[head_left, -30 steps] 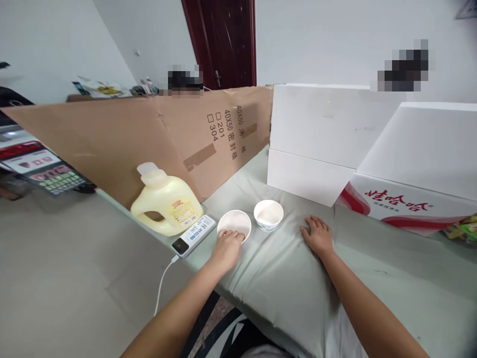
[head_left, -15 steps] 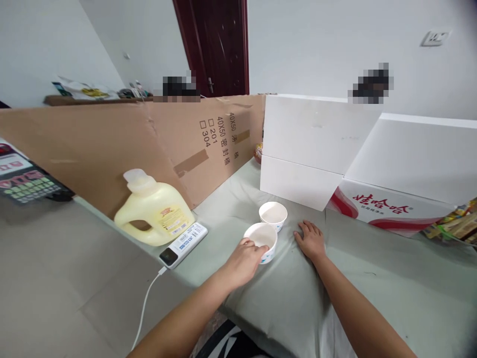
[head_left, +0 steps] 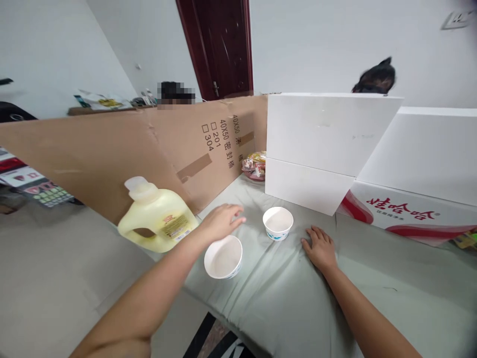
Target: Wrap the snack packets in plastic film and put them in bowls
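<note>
My left hand (head_left: 222,222) hovers just beyond the nearer white paper bowl (head_left: 223,257), its fingers apart and holding nothing. That bowl stands near the table's front left edge. A second white paper bowl (head_left: 278,223) with a blue pattern stands farther back, to the right, and nothing touches it. To the right of this bowl, my right hand (head_left: 319,246) lies flat on the green cloth (head_left: 283,293) with its fingers stretched out. A pale yellow jug (head_left: 158,211) with a handle stands behind my left forearm, which hides whatever lies in front of the jug's base.
A brown cardboard panel (head_left: 208,139) walls off the left and back. White boards (head_left: 320,134) stand at the back right, beside a red-and-white box (head_left: 402,211). Packaged snacks (head_left: 255,165) lie in the gap between. Two people's heads show above the panels.
The nearer bowl has moved left, away from the other bowl, and my left hand has let go of it and risen beyond it. My right hand stays flat on the cloth.
</note>
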